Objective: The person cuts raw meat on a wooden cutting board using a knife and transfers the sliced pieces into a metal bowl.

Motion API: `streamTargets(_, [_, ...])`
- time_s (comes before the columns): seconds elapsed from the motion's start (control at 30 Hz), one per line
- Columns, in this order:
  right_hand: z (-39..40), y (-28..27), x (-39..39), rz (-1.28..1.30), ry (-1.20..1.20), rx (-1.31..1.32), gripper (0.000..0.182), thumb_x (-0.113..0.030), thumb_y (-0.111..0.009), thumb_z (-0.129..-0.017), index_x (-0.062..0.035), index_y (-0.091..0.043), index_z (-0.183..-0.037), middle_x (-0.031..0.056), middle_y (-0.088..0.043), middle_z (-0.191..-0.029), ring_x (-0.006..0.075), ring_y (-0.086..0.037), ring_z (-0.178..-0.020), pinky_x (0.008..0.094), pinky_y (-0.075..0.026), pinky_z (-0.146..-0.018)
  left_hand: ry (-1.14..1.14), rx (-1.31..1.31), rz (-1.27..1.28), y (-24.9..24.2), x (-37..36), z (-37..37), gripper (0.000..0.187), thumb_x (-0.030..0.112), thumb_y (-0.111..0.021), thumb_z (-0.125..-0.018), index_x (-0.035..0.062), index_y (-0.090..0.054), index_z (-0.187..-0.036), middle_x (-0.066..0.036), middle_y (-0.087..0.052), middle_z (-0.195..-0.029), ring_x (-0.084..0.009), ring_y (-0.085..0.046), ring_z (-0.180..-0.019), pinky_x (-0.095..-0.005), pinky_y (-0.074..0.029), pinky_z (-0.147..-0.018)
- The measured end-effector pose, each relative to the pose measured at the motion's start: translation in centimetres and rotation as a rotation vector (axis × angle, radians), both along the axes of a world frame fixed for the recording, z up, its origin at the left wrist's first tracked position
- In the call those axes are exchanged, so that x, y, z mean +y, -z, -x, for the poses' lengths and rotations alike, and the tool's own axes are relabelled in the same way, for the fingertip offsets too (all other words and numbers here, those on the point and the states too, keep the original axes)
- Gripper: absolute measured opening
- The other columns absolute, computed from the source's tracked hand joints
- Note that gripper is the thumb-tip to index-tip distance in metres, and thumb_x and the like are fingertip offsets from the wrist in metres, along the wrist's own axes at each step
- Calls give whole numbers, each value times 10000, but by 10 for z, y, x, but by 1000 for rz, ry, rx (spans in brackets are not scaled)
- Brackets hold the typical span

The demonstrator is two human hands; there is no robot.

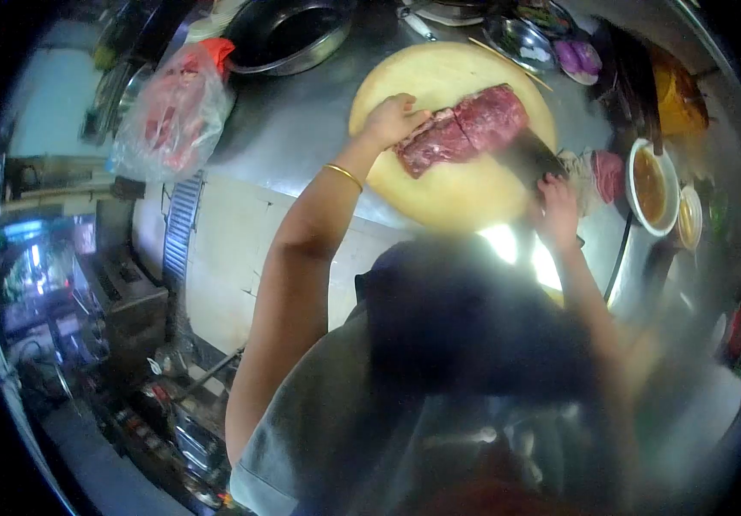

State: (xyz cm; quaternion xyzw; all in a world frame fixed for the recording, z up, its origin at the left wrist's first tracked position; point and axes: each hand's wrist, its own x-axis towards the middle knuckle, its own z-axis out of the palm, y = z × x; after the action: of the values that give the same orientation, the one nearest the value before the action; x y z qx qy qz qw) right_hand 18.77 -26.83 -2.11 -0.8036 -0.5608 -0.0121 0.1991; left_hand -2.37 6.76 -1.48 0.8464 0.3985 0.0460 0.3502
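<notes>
A long slab of raw red meat (465,129) lies across a round yellowish cutting board (448,198), with a dark cut line across its middle. My left hand (394,119) is at the meat's left end, its thumb and fingers apart and the thumb reaching to the meat's edge. In my right hand (557,209) is the handle of a cleaver (532,159). Its broad dark blade is blurred and points toward the meat's right end, beside the board's right edge. Whether the blade touches the meat cannot be made out.
A clear plastic bag of meat (172,125) sits at the counter's left, near a dark metal basin (289,39). To the right are a bowl of brown liquid (652,189), a folded cloth (607,175) and purple onions (578,60). A steel bowl (521,43) stands behind the board.
</notes>
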Motion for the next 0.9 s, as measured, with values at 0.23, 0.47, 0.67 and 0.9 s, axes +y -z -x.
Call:
streamTargets(0.23, [20, -18, -13, 62, 254, 76, 426, -123, -707, -782, -136, -633, -1202, 166, -584, -1156, 358, -573, -1072, 440, -496, -891, 290, 211, 83, -21, -8, -33, 613, 490, -781, -757, -1, -639, -1096, -186, -685, -1055, -305, -661, -970, -391, -500, -846])
streamTargets(0.47, [22, -42, -40, 310, 175, 256, 540, -123, -639, -858, -172, -454, -1363, 168, -631, -1012, 379, -639, -905, 465, -517, -778, 254, -331, 652, -18, -24, -8, 265, 211, -749, -841, 19, -633, -983, -56, -660, -880, -118, -613, -794, -290, -494, -698])
streamTargets(0.67, [25, -59, -81, 242, 196, 487, 588, -43, -614, -845, -160, -419, -1387, 188, -654, -1099, 382, -658, -921, 445, -530, -782, -57, -767, 982, -91, -58, 12, 271, 146, -594, -972, 51, -530, -1217, -54, -611, -1142, -147, -601, -1029, -336, -508, -909])
streamTargets(0.9, [22, -67, -93, 57, 230, 830, 483, -37, -611, -889, -96, -465, -1345, 26, -588, -783, 111, -573, -710, 271, -463, -626, -453, -1106, 1304, 16, -70, 42, 290, 106, -537, -980, 62, -484, -1262, -123, -565, -1216, -251, -604, -1039, -429, -528, -926])
